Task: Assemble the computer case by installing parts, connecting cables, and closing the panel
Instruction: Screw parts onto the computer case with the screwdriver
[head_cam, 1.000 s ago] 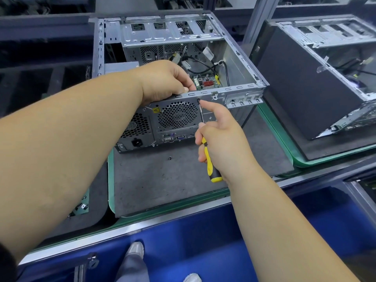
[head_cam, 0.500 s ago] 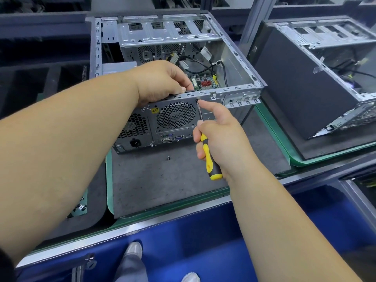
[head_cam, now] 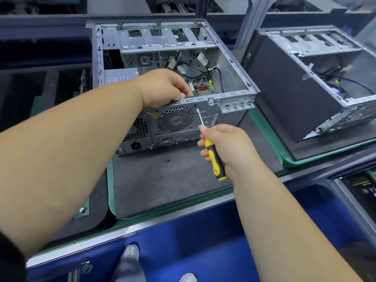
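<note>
The right hand [head_cam: 227, 147] extends forward from the lower right, its fingers curled firmly around the yellow-and-black handle of the screwdriver [head_cam: 213, 157]. The shaft angles up and left; its tip meets a screw [head_cam: 196, 106] on the rear panel, just right of the fan grille [head_cam: 176, 120]. A loose screw [head_cam: 168, 160] lies on the grey mat [head_cam: 162, 184] below the panel. The left hand [head_cam: 162, 88] reaches across from the left, fingers curled over the top rear edge of the computer case [head_cam: 234, 82], apparently steadying it. The case lies open-side up on the mat. A second case [head_cam: 295, 86] stands further right.
</note>
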The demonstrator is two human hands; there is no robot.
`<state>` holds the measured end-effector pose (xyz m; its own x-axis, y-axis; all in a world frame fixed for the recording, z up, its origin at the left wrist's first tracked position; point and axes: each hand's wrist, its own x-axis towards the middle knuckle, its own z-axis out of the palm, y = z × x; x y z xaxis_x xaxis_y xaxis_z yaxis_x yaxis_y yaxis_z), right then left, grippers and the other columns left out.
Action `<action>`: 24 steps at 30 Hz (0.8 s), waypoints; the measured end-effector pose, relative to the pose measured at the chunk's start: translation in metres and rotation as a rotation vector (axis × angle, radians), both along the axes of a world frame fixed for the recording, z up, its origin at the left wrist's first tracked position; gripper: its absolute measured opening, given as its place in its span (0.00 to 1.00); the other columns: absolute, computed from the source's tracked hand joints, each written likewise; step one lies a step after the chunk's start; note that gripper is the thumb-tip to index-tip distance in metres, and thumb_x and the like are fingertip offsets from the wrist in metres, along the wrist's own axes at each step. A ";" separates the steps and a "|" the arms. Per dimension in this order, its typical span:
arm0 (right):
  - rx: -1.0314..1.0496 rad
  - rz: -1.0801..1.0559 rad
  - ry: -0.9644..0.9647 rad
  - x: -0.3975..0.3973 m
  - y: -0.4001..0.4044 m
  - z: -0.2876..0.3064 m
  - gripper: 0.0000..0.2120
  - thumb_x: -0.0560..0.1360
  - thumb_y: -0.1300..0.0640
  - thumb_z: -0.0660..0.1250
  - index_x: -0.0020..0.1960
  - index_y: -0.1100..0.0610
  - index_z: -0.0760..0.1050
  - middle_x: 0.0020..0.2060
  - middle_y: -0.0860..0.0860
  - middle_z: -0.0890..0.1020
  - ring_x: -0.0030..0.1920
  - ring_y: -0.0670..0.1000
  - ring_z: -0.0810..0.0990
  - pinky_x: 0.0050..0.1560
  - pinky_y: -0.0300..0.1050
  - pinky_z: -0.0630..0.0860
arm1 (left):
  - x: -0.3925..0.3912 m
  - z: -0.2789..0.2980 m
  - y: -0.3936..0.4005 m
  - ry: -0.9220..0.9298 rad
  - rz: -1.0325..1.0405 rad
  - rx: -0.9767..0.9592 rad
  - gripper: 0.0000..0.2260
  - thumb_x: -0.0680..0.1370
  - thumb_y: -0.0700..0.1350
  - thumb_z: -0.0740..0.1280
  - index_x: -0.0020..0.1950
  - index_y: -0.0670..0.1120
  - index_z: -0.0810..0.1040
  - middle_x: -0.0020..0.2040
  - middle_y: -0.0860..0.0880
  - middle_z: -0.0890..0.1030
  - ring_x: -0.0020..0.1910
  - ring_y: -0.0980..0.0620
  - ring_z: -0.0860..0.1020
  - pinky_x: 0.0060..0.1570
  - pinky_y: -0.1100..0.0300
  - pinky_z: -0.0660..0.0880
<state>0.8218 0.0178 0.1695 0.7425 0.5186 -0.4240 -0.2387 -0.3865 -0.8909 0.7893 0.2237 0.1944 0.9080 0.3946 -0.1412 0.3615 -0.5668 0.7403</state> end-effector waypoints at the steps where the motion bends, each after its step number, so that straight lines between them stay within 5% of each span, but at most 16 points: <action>1: -0.027 -0.004 0.006 0.001 0.001 0.002 0.12 0.80 0.52 0.69 0.42 0.58 0.79 0.27 0.47 0.82 0.24 0.46 0.77 0.26 0.38 0.76 | 0.000 0.000 0.000 0.005 -0.004 0.007 0.11 0.77 0.39 0.67 0.49 0.53 0.85 0.45 0.58 0.84 0.30 0.69 0.75 0.32 0.72 0.69; 7: -0.248 0.015 0.114 0.000 0.023 0.019 0.18 0.85 0.52 0.59 0.39 0.57 0.73 0.29 0.50 0.75 0.22 0.47 0.67 0.25 0.39 0.67 | -0.001 0.002 0.000 0.002 -0.032 0.001 0.11 0.77 0.40 0.67 0.46 0.55 0.84 0.52 0.56 0.84 0.44 0.62 0.79 0.41 0.68 0.71; 10: -0.091 0.004 0.281 0.002 0.022 0.022 0.17 0.86 0.53 0.56 0.39 0.57 0.70 0.24 0.48 0.71 0.18 0.44 0.62 0.20 0.36 0.62 | -0.002 0.004 0.001 0.016 -0.059 0.006 0.12 0.78 0.39 0.66 0.46 0.55 0.84 0.54 0.55 0.84 0.53 0.53 0.80 0.52 0.61 0.75; 15: 0.164 0.010 0.631 0.010 0.010 0.021 0.15 0.85 0.55 0.55 0.41 0.58 0.68 0.26 0.49 0.70 0.18 0.42 0.60 0.18 0.33 0.59 | -0.001 0.005 0.002 0.039 -0.074 0.012 0.11 0.78 0.40 0.66 0.47 0.55 0.84 0.54 0.53 0.84 0.56 0.49 0.80 0.59 0.55 0.75; 19: 0.105 0.015 0.503 0.003 0.013 0.017 0.11 0.80 0.58 0.65 0.40 0.61 0.70 0.32 0.55 0.75 0.23 0.45 0.68 0.20 0.33 0.64 | -0.001 0.006 0.002 0.042 -0.078 0.020 0.11 0.78 0.40 0.66 0.50 0.53 0.85 0.52 0.52 0.85 0.54 0.46 0.81 0.55 0.55 0.76; 24: -0.211 -0.038 -0.001 -0.004 0.020 0.010 0.14 0.82 0.54 0.66 0.39 0.59 0.76 0.31 0.52 0.78 0.25 0.48 0.74 0.31 0.40 0.76 | 0.000 0.005 0.004 0.036 -0.097 0.024 0.11 0.79 0.41 0.65 0.51 0.52 0.86 0.48 0.52 0.85 0.43 0.52 0.80 0.43 0.63 0.74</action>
<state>0.8175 0.0375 0.1792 0.7602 0.3902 -0.5194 -0.2557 -0.5553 -0.7914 0.7889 0.2275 0.1996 0.9364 0.3090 -0.1663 0.3306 -0.6176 0.7136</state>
